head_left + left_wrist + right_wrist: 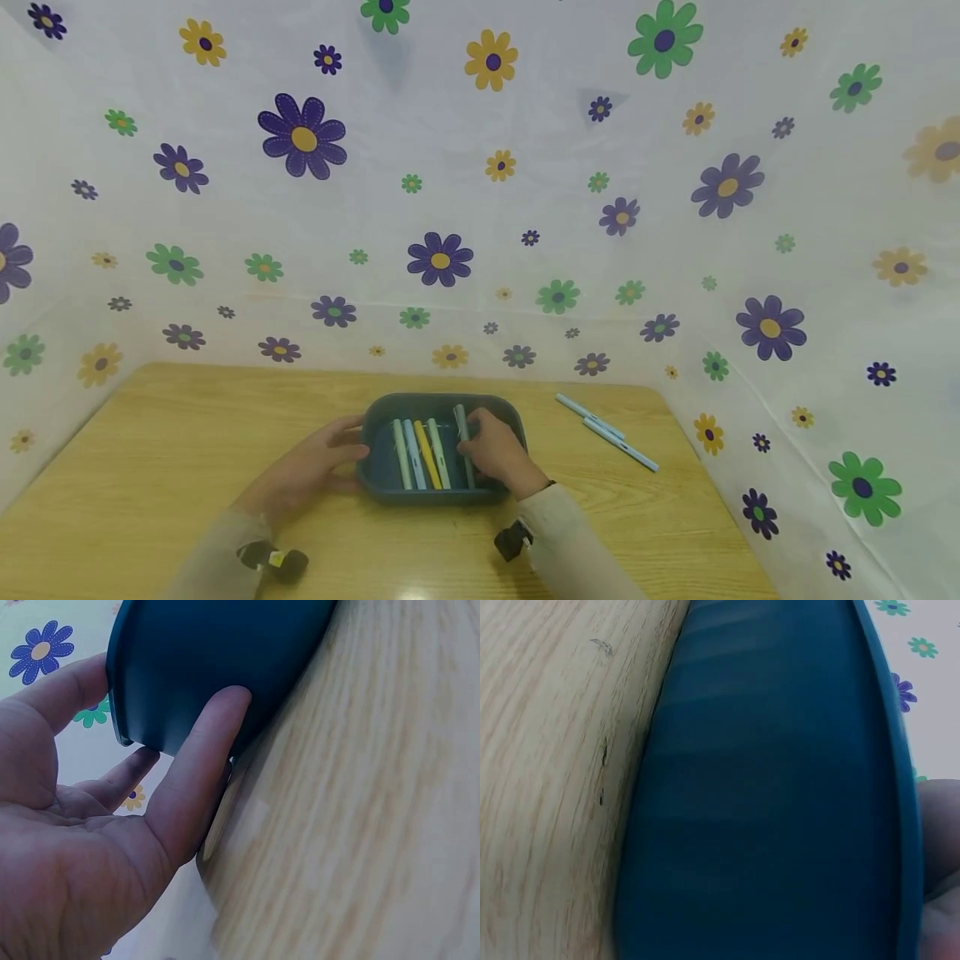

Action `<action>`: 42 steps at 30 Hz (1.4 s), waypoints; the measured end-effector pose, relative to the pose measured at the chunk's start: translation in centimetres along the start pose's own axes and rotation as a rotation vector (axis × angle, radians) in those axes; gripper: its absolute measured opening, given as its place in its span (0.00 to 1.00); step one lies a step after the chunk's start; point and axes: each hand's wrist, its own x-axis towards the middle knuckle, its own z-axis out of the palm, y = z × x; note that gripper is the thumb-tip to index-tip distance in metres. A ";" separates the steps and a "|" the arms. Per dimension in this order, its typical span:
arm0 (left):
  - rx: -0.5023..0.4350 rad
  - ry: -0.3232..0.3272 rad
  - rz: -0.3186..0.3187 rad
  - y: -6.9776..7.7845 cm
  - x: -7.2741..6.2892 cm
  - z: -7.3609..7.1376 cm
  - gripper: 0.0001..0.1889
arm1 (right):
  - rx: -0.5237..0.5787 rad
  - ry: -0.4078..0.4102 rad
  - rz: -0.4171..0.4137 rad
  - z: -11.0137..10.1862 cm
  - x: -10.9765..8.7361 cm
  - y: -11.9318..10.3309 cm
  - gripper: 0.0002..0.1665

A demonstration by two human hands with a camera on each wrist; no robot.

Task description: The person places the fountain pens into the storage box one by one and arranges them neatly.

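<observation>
A dark blue-green tray (408,497) sits on the table and holds a row of slim pens. From the left they include a pale green pen (402,457), a light blue pen (414,454), a yellow pen (428,454) and another pale green pen (440,457). Inside the tray's right part, my right hand (495,450) pinches a grey-green pen (461,421) between thumb and fingers. My left hand (330,454) touches the tray's left end with fairly straight, spread fingers (199,757). In the right wrist view the tray wall (765,787) hides most of that hand.
Two light blue pens (588,414) (621,445) lie on the wooden table (187,450), right of the tray. A white flower-printed sheet (390,200) stands behind the table and along its sides. Each wrist bears a small black camera (512,542).
</observation>
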 end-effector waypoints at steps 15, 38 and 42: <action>-0.004 0.028 -0.019 -0.1 0.1 -0.1 0.39 | -0.209 0.011 -0.030 0.8 0.7 -0.3 0.19; -0.005 0.053 -0.038 0.2 0.1 0.1 0.38 | -0.093 -0.063 0.028 1.4 0.9 -0.8 0.22; -0.008 0.045 -0.036 0.2 0.1 0.1 0.38 | -0.090 -0.076 0.022 1.5 0.9 -0.8 0.19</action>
